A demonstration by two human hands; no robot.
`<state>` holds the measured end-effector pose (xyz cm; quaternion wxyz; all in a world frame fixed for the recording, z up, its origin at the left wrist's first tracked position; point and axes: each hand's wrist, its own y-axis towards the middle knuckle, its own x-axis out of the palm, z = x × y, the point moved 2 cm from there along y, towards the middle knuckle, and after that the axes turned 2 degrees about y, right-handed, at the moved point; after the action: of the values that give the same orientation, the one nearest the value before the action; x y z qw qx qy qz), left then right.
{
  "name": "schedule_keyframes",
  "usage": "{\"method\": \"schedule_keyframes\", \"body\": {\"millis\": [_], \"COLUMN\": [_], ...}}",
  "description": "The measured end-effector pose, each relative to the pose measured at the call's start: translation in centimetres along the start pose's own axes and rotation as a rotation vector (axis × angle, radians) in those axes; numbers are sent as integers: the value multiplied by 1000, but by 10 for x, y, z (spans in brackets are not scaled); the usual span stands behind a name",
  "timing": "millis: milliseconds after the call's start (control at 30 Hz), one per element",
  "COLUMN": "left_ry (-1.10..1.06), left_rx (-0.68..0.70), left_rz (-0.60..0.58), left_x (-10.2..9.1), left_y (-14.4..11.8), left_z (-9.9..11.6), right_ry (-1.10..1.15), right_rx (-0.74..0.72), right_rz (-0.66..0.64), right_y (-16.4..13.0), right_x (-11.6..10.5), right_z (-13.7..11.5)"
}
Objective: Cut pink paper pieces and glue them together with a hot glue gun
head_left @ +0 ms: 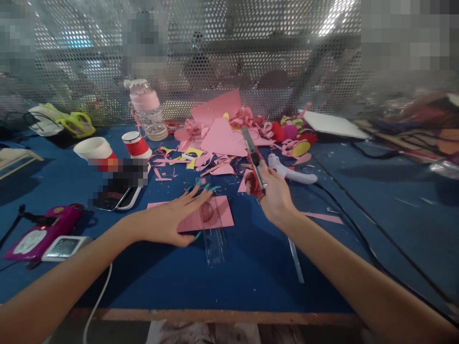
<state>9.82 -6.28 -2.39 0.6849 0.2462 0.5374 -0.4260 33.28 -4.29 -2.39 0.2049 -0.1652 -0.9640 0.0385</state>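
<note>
My left hand point(179, 212) lies with fingers spread over a clear plastic ruler point(215, 246) and a pink sheet of paper point(225, 210). The ruler lies across the sheet, with its near end on the blue table. My right hand point(274, 193) is closed around a red and black utility knife point(255, 160), held up to the right of the sheet. The knife's blade end points away from me. Just beyond that hand a white glue gun point(292, 173) rests on the table.
Pink paper scraps point(222, 138) heap up at the back against a perforated metal panel point(229, 52). On the left are a water bottle point(147, 112), paper cups point(135, 145), a phone point(116, 191) and a purple device point(46, 231). A dark cable point(353, 234) crosses the right side.
</note>
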Motion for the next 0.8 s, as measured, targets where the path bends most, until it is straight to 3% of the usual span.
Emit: {"method": "schedule_keyframes", "body": {"millis": [100, 233, 433, 500, 633, 800], "left_ry": [-25, 28, 41, 16, -45, 67], "left_rx": [-9, -4, -234, -194, -91, -107], "left_rz": [-46, 54, 223, 200, 46, 86], "left_x": [-3, 2, 3, -1, -5, -2], "left_y": [-7, -4, 4, 3, -1, -1], "left_z": [2, 1, -16, -17, -10, -12], "right_ry": [-9, -7, -34, -43, -130, -238], "right_rx": [-16, -41, -74, -93, -88, -28], "right_rz": [-11, -20, 26, 29, -23, -208], "right_y": [0, 4, 11, 11, 6, -4], "right_x": [2, 0, -4, -3, -1, 5], "right_z": [-1, -2, -6, -8, -8, -4]}}
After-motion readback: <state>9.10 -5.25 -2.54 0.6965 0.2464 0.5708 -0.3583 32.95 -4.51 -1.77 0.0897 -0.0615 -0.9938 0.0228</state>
